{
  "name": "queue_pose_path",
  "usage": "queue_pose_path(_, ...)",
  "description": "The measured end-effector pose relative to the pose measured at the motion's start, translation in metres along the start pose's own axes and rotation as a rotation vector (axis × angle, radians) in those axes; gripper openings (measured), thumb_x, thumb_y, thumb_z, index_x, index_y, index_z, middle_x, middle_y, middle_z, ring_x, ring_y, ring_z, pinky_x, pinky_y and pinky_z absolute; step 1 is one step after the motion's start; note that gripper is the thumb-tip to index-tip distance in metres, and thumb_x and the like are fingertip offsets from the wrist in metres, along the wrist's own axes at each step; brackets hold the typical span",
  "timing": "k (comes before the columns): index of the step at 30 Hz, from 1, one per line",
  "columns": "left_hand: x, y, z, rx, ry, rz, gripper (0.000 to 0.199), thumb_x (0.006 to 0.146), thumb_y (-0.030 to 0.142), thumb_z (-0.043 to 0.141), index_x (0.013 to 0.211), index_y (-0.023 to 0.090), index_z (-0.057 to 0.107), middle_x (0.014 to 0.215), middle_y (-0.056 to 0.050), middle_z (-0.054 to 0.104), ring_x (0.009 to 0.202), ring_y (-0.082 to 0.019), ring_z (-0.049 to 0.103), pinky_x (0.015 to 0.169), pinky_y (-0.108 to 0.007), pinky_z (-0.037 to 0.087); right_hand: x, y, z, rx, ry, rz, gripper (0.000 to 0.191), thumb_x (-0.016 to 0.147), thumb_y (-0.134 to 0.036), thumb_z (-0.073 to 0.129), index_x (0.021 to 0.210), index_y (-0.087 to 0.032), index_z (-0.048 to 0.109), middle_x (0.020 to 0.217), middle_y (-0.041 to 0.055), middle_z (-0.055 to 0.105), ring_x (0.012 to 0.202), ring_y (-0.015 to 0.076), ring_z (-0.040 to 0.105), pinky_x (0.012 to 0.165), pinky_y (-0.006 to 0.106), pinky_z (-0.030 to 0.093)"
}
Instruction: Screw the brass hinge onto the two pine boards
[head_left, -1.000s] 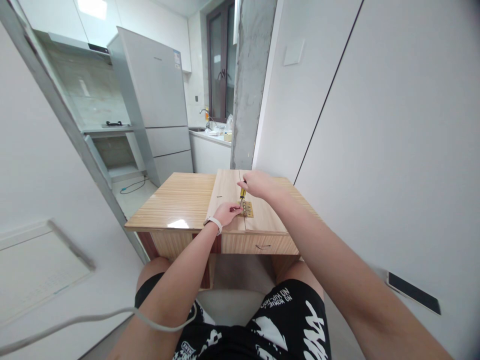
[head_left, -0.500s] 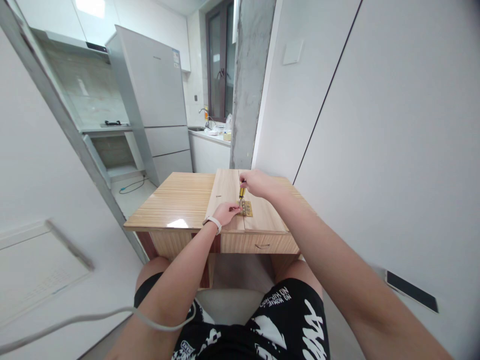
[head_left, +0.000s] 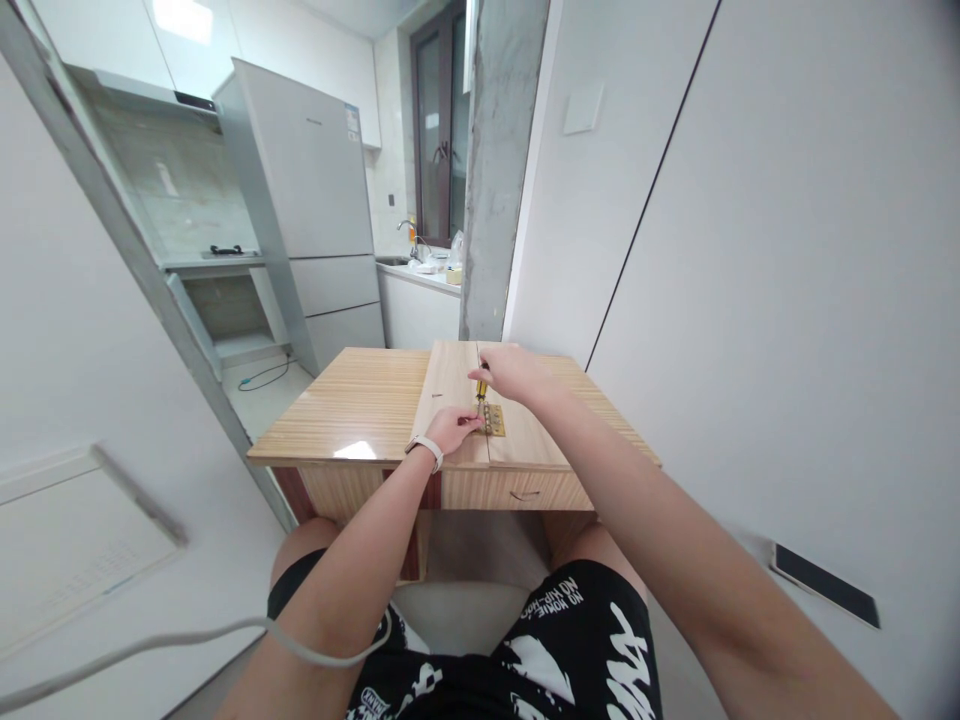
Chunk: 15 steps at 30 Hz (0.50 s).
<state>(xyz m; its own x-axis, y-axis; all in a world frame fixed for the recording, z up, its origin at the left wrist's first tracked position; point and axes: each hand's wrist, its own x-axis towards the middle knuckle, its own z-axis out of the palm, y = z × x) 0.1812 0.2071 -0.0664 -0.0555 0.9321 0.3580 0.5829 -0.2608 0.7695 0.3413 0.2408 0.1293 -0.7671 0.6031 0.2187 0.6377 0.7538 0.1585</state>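
Right hand's grip point(head_left: 511, 371) encloses one screwdriver point(head_left: 481, 388); whether left hand point(head_left: 451, 429) pinches anything by one hinge point(head_left: 495, 421) is unclear.

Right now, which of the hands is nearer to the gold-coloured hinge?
Left. The left hand has its fingertips at the left edge of the gold-coloured hinge; the right hand is farther off, raised above the boards, gripping the yellow screwdriver by its handle.

Your head-worn camera looks forward and down over your black, white-printed shorts point(head_left: 592, 640), centred near your bare right hand point(head_left: 511, 370), the striped light-wood desk point(head_left: 337, 405) close ahead and the tall silver-grey refrigerator point(head_left: 319, 180) farther off, upper left.
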Motion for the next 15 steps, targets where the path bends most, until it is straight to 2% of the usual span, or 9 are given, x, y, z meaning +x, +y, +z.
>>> queue_pose_path(2, 0.0003, -0.0022, -0.0005, -0.005, -0.005, 0.01, 0.034, 0.092, 0.044, 0.064, 0.093, 0.015, 0.081, 0.088, -0.007, 0.078, 0.08, -0.019, 0.066, 0.078, -0.029, 0.048, 0.0006, 0.002, -0.0013, 0.052, -0.034, -0.071, 0.029, 0.103, -0.039, 0.054, 0.121, -0.021, 0.068, 0.117, 0.0135, 0.074, 0.108, 0.0254, 0.068, 0.087, 0.03, 0.046)
queue_pose_path(4, 0.0007, -0.0041, -0.0004, -0.004, -0.001, 0.012, 0.034, 0.092, 0.044, 0.064, 0.094, 0.015, 0.081, 0.09, -0.007, 0.079, 0.083, -0.02, 0.067, 0.08, -0.03, 0.049, 0.0007, 0.0031, -0.0026, 0.08, -0.027, -0.109, 0.027, 0.102, -0.026, 0.053, 0.126, -0.023, 0.066, 0.121, 0.0112, 0.073, 0.11, 0.0234, 0.067, 0.088, 0.029, 0.044)
queue_pose_path(6, 0.0009, -0.0042, -0.0001, 0.0, 0.004, 0.005, 0.033, 0.092, 0.043, 0.064, 0.095, 0.016, 0.082, 0.092, -0.007, 0.079, 0.086, -0.021, 0.068, 0.082, -0.031, 0.05, 0.0001, 0.0032, -0.004, 0.088, -0.003, -0.127, 0.027, 0.102, -0.021, 0.052, 0.124, -0.024, 0.066, 0.122, 0.01, 0.073, 0.11, 0.0227, 0.067, 0.087, 0.028, 0.044)
queue_pose_path(10, 0.0002, 0.0009, 0.0006, -0.022, -0.016, -0.014, 0.033, 0.092, 0.041, 0.064, 0.095, 0.014, 0.081, 0.09, -0.007, 0.078, 0.083, -0.02, 0.067, 0.081, -0.03, 0.05, -0.0018, 0.0013, -0.0077, 0.079, -0.012, -0.132, 0.022, 0.101, -0.021, 0.051, 0.113, -0.022, 0.07, 0.116, 0.0114, 0.074, 0.105, 0.023, 0.068, 0.083, 0.028, 0.044)
queue_pose_path(15, -0.0003, 0.0016, 0.0034, -0.062, -0.001, -0.043, 0.033, 0.091, 0.04, 0.064, 0.098, 0.012, 0.08, 0.087, -0.008, 0.077, 0.076, -0.018, 0.064, 0.075, -0.029, 0.049, -0.0048, 0.001, -0.0104, 0.003, -0.024, -0.066, 0.026, 0.102, -0.032, 0.052, 0.114, -0.018, 0.07, 0.118, 0.018, 0.072, 0.107, 0.028, 0.069, 0.086, 0.033, 0.047)
